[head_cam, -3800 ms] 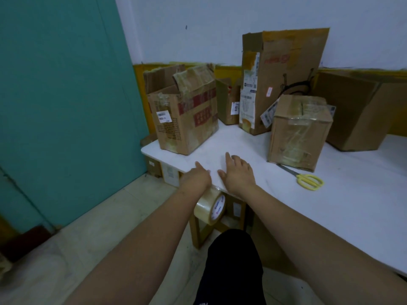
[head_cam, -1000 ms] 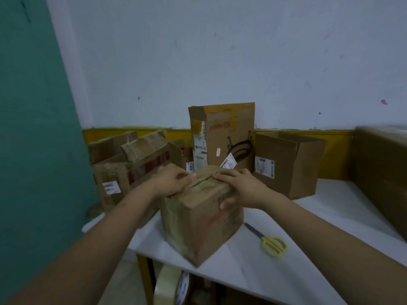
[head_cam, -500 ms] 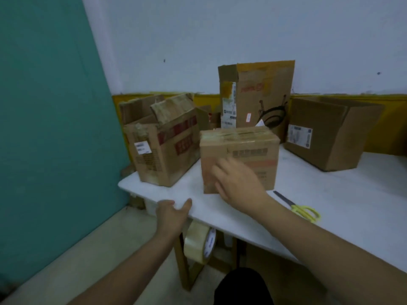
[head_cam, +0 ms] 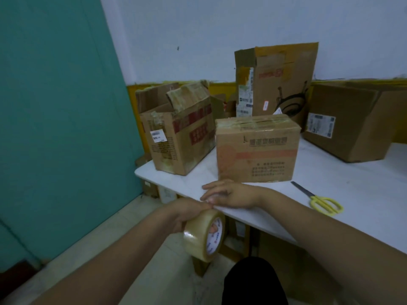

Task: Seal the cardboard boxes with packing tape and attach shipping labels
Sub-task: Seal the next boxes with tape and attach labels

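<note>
The roll of clear packing tape (head_cam: 203,235) hangs just below the near edge of the white table (head_cam: 361,194), gripped by the left hand (head_cam: 187,213), whose fingers curl round the roll from above, one showing through the core. The right hand (head_cam: 231,194) lies on the table edge just above and to the right of the roll, its fingers (head_cam: 211,187) stretched out toward the left and touching the left hand near the roll's top; whether they pinch the tape's loose end cannot be told.

Just beyond the right hand's fingers stands a closed cardboard box (head_cam: 257,150) with glossy tape across its top seam and printed text on its near face. To the left of it, close by, an open box (head_cam: 178,137) stands with raised flaps, red printing and a small white label. Behind the closed box a tall box (head_cam: 277,80) leans at the wall, bearing labels on its left side. Farther right rests a large box (head_cam: 356,122) with a white shipping label (head_cam: 321,127) on its near side. Yellow-handled scissors (head_cam: 319,201) lie on the table to the right of the right forearm, well apart from the fingers. A teal panel (head_cam: 59,106) fills the left side.
</note>
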The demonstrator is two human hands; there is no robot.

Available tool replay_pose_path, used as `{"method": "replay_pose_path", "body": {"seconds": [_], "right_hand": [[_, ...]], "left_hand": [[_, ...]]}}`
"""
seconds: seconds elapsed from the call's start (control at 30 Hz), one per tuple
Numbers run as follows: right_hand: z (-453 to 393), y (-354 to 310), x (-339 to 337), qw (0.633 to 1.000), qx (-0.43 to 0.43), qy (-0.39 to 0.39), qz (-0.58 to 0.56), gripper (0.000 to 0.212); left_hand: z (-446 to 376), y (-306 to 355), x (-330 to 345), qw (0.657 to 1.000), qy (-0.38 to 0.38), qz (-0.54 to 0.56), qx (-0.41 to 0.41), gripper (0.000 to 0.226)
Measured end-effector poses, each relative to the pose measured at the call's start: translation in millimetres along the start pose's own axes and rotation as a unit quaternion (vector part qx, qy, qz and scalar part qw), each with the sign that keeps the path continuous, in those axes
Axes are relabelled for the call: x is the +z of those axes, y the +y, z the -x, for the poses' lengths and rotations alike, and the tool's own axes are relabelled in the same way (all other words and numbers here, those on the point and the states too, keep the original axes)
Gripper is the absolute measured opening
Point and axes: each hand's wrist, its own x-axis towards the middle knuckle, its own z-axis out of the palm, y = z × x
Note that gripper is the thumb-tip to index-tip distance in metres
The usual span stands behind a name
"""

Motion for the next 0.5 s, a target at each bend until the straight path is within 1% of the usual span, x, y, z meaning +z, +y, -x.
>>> {"method": "replay_pose_path", "body": {"seconds": [0.07,0.1,0.23,0.4,0.43,0.5], "right_hand": [[-0.6,-1.0,-7.5,0.999,-0.006,-0.035,-0.031,0.031],[-0.3,-1.7,-11.8,0.998,0.000,-0.051,-0.038,0.030],[-2.8,-3.0,-21.3,0.994,0.021,-0.088,-0.054,0.028],[-5.1,-9.9,-27.9,0.990,0.027,-0.081,-0.111,0.009],[-2.9,-13.6,-31.8,0.989,0.027,-0.075,-0.123,0.009],[5.8,-22.2,-45.4,0.986,0.024,-0.053,-0.155,0.010]], "left_hand": [[2.8,11.3,1.3,0.997,0.028,-0.069,-0.010,0.047],[4.6,16.2,3.3,0.994,0.042,-0.099,-0.003,0.052],[4.7,23.4,8.2,0.978,0.075,-0.191,0.024,0.051],[13.4,42.0,4.4,0.934,0.101,-0.342,0.027,0.054],[17.3,48.0,1.8,0.929,0.106,-0.353,0.033,0.053],[23.8,57.0,-4.4,0.932,0.108,-0.342,0.057,0.048]]}}
